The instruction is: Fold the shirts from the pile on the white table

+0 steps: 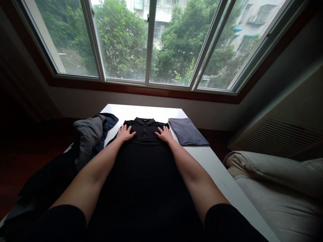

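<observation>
A black polo shirt [144,129] lies spread front side up on the white table [143,110], its buttoned collar toward the window. My left hand [125,133] rests flat on the shirt's left shoulder area with fingers spread. On the opposite shoulder area lies my right hand [164,133], fingers also apart and pressed down on the cloth. Neither hand grips anything. The lower part of the shirt merges with my own dark clothing, so its hem cannot be made out.
A folded grey garment [188,131] lies at the table's right edge. Grey and dark blue clothes [89,132] are heaped at the left, hanging over the edge. A beige sofa [280,181] stands on the right. Beyond the table are a wall and a wide window [147,85].
</observation>
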